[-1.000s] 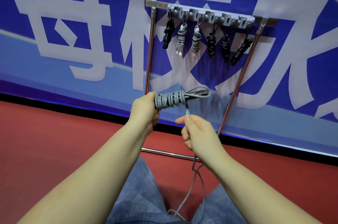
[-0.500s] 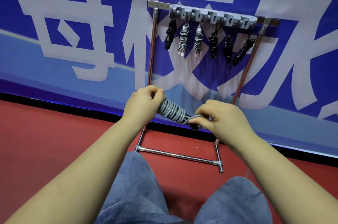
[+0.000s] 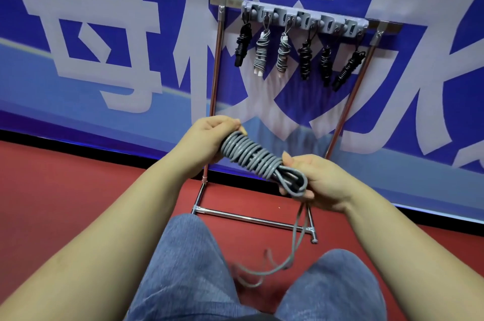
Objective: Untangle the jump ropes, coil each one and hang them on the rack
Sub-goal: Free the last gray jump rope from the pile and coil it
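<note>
Nearest, a loose grey tail [image 3: 293, 255] is seen hanging between the knees [image 3: 183, 268] over the red floor [image 3: 52, 189]. Above it, the grey rope [image 3: 251, 157] is held as a wound bundle, its upper end gripped by the left hand [image 3: 207, 142] and its looped lower end clasped by the right hand [image 3: 322, 181]. Beyond, six coiled ropes [image 3: 284, 54] are hung on the rack [image 3: 306, 19] before the blue banner [image 3: 104, 32].
</note>
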{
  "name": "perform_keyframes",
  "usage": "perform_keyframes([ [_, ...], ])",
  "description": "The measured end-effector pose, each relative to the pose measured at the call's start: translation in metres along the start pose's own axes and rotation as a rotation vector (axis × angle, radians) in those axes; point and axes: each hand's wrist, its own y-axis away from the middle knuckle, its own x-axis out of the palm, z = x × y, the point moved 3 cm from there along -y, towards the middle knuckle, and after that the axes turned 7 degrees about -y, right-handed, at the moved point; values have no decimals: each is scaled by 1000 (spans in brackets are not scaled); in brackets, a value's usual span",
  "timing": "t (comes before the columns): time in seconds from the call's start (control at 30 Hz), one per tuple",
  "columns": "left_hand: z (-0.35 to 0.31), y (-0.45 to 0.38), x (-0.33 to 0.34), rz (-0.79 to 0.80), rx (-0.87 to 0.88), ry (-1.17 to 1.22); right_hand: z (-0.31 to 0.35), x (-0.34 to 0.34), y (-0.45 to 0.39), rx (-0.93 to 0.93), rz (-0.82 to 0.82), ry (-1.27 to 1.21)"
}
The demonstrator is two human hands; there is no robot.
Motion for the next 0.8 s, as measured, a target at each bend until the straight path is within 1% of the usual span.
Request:
perform_keyframes([
  [0.07, 3, -1, 9, -30, -54, 146, -4, 9, -1, 25, 15, -392],
  [0.1, 6, -2, 14, -44, -96, 216, -8, 12, -4, 8, -10, -529],
  [0.13, 10, -3, 19, -59, -145, 276, -11, 12, -9, -35, -89, -612],
  [0.17, 15, -4, 25, -75, -193, 326, -14, 9, -14, -96, -223, -642],
  [0.23, 25, -6, 36, -120, -273, 398, -20, 0, -21, -225, -553, -545],
  [0.27, 29, -8, 42, -146, -304, 423, -20, -5, -23, -291, -674, -465],
  [0.3, 32, -11, 47, -175, -328, 448, -19, -8, -25, -342, -726, -377],
  [0.33, 35, -15, 52, -208, -353, 472, -19, -11, -28, -375, -745, -286],
  [0.4, 39, -25, 58, -281, -387, 504, -23, -14, -34, -417, -737, -133],
  [0.43, 41, -31, 58, -312, -383, 482, -24, -13, -37, -445, -706, -120],
  [0.5, 46, -41, 56, -372, -325, 274, -30, -17, -45, -465, -673, -42],
  [0.53, 49, -44, 56, -409, -265, 148, -34, -20, -49, -444, -714, 54],
  [0.57, 51, -45, 57, -460, -199, 70, -37, -23, -52, -408, -769, 105],
  [0.6, 52, -45, 58, -514, -124, 24, -41, -28, -55, -358, -813, 84],
  [0.63, 53, -44, 59, -565, -34, -23, -46, -30, -58, -308, -824, -10],
  [0.67, 52, -41, 61, -599, 59, -83, -50, -31, -61, -277, -801, -168],
  [0.73, 52, -38, 64, -636, 225, -230, -54, -33, -66, -241, -702, -470],
  [0.8, 55, -36, 65, -653, 339, -362, -56, -37, -67, -192, -627, -604],
])
